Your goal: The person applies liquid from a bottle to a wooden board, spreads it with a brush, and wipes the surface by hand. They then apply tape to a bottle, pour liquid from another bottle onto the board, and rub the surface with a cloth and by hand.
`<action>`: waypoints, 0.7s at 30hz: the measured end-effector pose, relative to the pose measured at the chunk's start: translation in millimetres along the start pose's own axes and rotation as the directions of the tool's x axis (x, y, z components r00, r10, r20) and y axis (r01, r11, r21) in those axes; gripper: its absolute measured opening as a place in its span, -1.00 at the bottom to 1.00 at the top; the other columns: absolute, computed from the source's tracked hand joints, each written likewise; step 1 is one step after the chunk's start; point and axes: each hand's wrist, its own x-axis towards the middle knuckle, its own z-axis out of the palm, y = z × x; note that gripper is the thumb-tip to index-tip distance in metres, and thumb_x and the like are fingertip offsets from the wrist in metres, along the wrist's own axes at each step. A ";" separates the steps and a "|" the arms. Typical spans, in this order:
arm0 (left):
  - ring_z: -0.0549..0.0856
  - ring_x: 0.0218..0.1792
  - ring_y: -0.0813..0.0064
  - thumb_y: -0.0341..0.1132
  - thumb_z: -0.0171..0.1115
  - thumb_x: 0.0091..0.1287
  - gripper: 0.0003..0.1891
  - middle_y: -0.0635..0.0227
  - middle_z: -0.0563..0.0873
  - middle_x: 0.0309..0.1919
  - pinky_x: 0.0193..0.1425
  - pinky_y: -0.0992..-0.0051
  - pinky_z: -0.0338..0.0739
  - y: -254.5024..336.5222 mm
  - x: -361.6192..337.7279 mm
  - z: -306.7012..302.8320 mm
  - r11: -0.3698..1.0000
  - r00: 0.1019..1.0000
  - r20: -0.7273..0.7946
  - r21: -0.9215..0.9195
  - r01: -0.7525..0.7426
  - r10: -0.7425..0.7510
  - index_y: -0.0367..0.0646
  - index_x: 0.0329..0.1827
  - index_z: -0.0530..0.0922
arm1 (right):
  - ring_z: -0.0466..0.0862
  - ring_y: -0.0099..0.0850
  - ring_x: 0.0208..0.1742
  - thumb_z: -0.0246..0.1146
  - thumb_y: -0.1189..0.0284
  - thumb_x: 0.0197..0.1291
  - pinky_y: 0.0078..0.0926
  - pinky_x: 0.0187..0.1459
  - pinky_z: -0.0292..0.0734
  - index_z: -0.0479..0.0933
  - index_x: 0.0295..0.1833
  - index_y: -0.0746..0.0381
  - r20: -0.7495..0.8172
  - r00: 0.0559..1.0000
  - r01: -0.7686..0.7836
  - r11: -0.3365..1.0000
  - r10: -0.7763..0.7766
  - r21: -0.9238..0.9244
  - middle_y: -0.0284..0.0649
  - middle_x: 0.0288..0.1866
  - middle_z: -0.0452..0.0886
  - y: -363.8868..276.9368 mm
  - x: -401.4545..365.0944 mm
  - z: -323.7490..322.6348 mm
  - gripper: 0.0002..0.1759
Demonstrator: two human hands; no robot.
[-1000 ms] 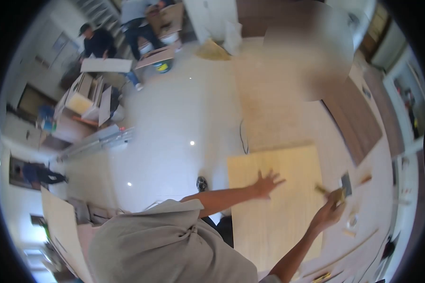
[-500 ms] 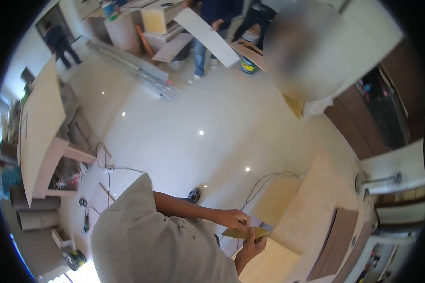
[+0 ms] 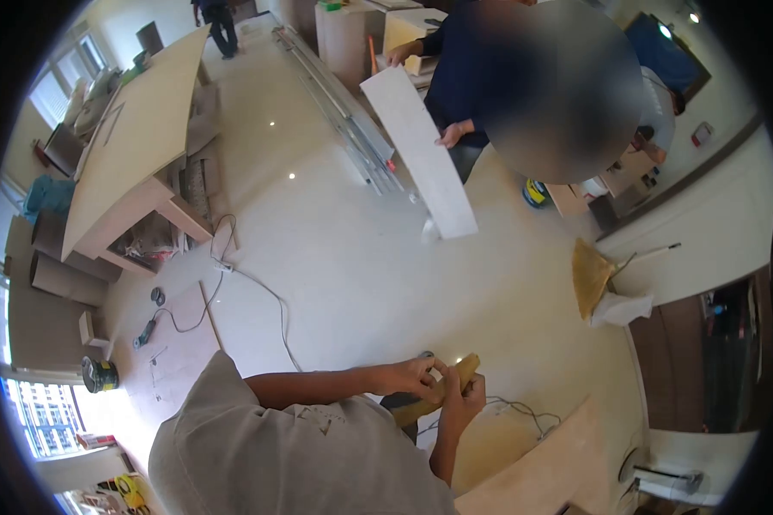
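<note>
Where the two hands are close together before the grey shirt (image 3: 292,446), a yellowish-brown strip (image 3: 466,368) is held slantwise above the floor (image 3: 343,240). The right hand (image 3: 462,400) has its thumb and fingers closed on the strip near its upper end. The left hand (image 3: 410,378) lies over its middle, with fingers bent and almost closed; whether they pinch it, I cannot tell. Below and to the right are a dark cable (image 3: 524,408) and a pale wooden sheet (image 3: 550,463). Farther ahead, a co-worker in dark clothes (image 3: 452,77) holds a white panel (image 3: 421,154) with two hands, beside long metal profiles (image 3: 335,112) lying on the floor.
</note>
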 end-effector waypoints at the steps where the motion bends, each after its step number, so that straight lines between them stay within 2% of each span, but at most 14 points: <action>1: 0.61 -0.19 0.67 -0.32 0.49 0.39 -0.63 0.47 0.67 -0.17 -0.15 0.57 0.47 0.7 11.9 -4.5 0.999 0.999 -0.030 0.037 -0.022 0.023 -0.19 0.17 0.58 | 0.57 -0.64 -0.29 0.45 0.47 0.40 -0.58 -0.24 0.50 0.55 -0.09 0.30 0.025 0.999 0.035 0.999 -0.034 -0.020 -0.36 -0.28 0.60 -3.6 16.4 3.0 -0.80; 3: 0.53 -0.31 0.67 -0.29 0.53 0.35 -0.67 0.51 0.62 -0.33 -0.26 0.54 0.38 4.7 42.2 -6.4 0.991 0.993 -0.083 0.110 -0.071 0.080 -0.24 0.03 0.61 | 0.56 -0.63 -0.30 0.47 0.46 0.39 -0.57 -0.24 0.50 0.54 -0.11 0.29 0.066 0.995 0.079 0.996 -0.076 -0.049 -0.36 -0.29 0.60 -9.1 48.7 -2.3 -0.78; 5: 0.51 -0.35 0.67 -0.28 0.53 0.33 -0.72 0.52 0.61 -0.37 -0.28 0.54 0.35 36.7 58.8 6.6 0.993 0.994 -0.107 0.116 -0.022 0.035 -0.24 -0.08 0.63 | 0.56 -0.62 -0.28 0.49 0.45 0.38 -0.56 -0.21 0.51 0.54 -0.11 0.28 0.088 0.993 0.086 0.994 -0.080 -0.068 -0.36 -0.27 0.61 -12.1 77.6 -13.9 -0.77; 7: 0.50 -0.39 0.66 -0.23 0.51 0.33 -0.74 0.52 0.59 -0.42 -0.31 0.54 0.33 68.0 74.0 21.5 0.984 0.993 -0.120 0.174 0.037 -0.016 -0.23 -0.25 0.64 | 0.58 -0.60 -0.25 0.47 0.43 0.41 -0.56 -0.18 0.53 0.53 -0.10 0.27 0.116 0.993 0.019 0.991 -0.034 0.130 -0.36 -0.24 0.62 -3.7 107.8 -28.3 -0.77; 8: 0.53 -0.33 0.66 -0.21 0.51 0.36 -0.73 0.51 0.60 -0.38 -0.26 0.54 0.37 65.2 90.8 22.8 0.961 0.988 -0.144 0.278 -0.012 0.054 -0.22 -0.19 0.64 | 0.59 -0.59 -0.23 0.46 0.42 0.42 -0.56 -0.16 0.53 0.53 -0.10 0.26 0.136 0.991 -0.022 0.974 -0.009 0.225 -0.35 -0.23 0.63 -0.7 121.6 -37.9 -0.77; 10: 0.59 -0.22 0.66 -0.18 0.49 0.40 -0.71 0.49 0.62 -0.30 -0.16 0.53 0.47 65.2 125.5 18.1 0.869 0.965 -0.176 0.487 -0.087 0.195 -0.20 -0.08 0.64 | 0.64 -0.55 -0.20 0.46 0.42 0.42 -0.52 -0.12 0.58 0.55 -0.06 0.27 0.285 0.953 -0.230 0.853 0.101 0.468 -0.32 -0.20 0.65 -10.9 147.3 -56.7 -0.78; 11: 0.60 -0.20 0.63 -0.17 0.48 0.40 -0.70 0.45 0.63 -0.27 -0.13 0.51 0.50 70.1 135.7 20.1 0.874 0.943 -0.219 0.470 -0.123 0.251 -0.21 -0.08 0.63 | 0.66 -0.53 -0.19 0.46 0.41 0.42 -0.50 -0.10 0.61 0.55 -0.04 0.27 0.372 0.918 -0.341 0.757 0.140 0.557 -0.31 -0.18 0.67 -15.8 156.3 -64.0 -0.78; 14: 0.63 -0.13 0.57 -0.16 0.46 0.42 -0.67 0.34 0.67 -0.18 -0.02 0.45 0.57 106.9 150.9 31.9 0.858 0.859 -0.330 0.468 -0.211 0.392 -0.24 -0.06 0.58 | 0.68 -0.52 -0.11 0.40 0.43 0.47 -0.51 -0.04 0.62 0.55 0.00 0.27 0.508 0.836 -0.424 0.830 0.205 0.363 -0.31 -0.10 0.67 -21.3 180.2 -80.0 -0.81; 16: 0.65 -0.08 0.53 -0.17 0.45 0.43 -0.66 0.28 0.69 -0.12 0.06 0.41 0.60 116.8 162.6 28.7 0.829 0.839 -0.344 0.520 -0.205 0.422 -0.27 -0.03 0.57 | 0.67 -0.53 -0.10 0.36 0.43 0.51 -0.46 -0.01 0.61 0.54 0.06 0.28 0.589 0.797 -0.356 0.891 0.133 0.280 -0.29 -0.05 0.68 -24.4 191.1 -77.4 -0.81; 17: 0.67 -0.06 0.51 -0.15 0.47 0.40 -0.63 0.27 0.69 -0.15 0.11 0.44 0.60 119.3 168.2 24.7 0.796 0.814 -0.358 0.573 -0.196 0.458 -0.29 -0.02 0.60 | 0.67 -0.53 -0.09 0.34 0.43 0.53 -0.44 0.01 0.60 0.54 0.09 0.29 0.615 0.781 -0.320 0.915 0.108 0.246 -0.28 -0.02 0.69 -26.6 193.3 -75.9 -0.81; 20: 0.67 -0.16 0.52 -0.11 0.52 0.35 -0.58 0.31 0.70 -0.27 0.00 0.43 0.60 116.1 177.8 19.8 0.800 0.708 -0.495 0.577 -0.167 0.504 -0.28 0.01 0.65 | 0.69 -0.54 -0.07 0.35 0.50 0.49 -0.47 0.04 0.59 0.57 0.16 0.34 0.599 0.793 -0.407 0.827 0.108 0.389 -0.24 -0.01 0.73 -45.3 202.1 -59.4 -0.76; 21: 0.66 -0.20 0.54 -0.09 0.54 0.34 -0.58 0.32 0.69 -0.31 -0.03 0.43 0.59 120.7 175.8 18.9 0.856 0.708 -0.556 0.500 -0.133 0.436 -0.26 0.02 0.66 | 0.70 -0.53 -0.08 0.36 0.53 0.47 -0.48 0.04 0.59 0.57 0.17 0.36 0.621 0.777 -0.396 0.844 0.099 0.362 -0.23 -0.01 0.74 -32.5 213.7 -62.0 -0.74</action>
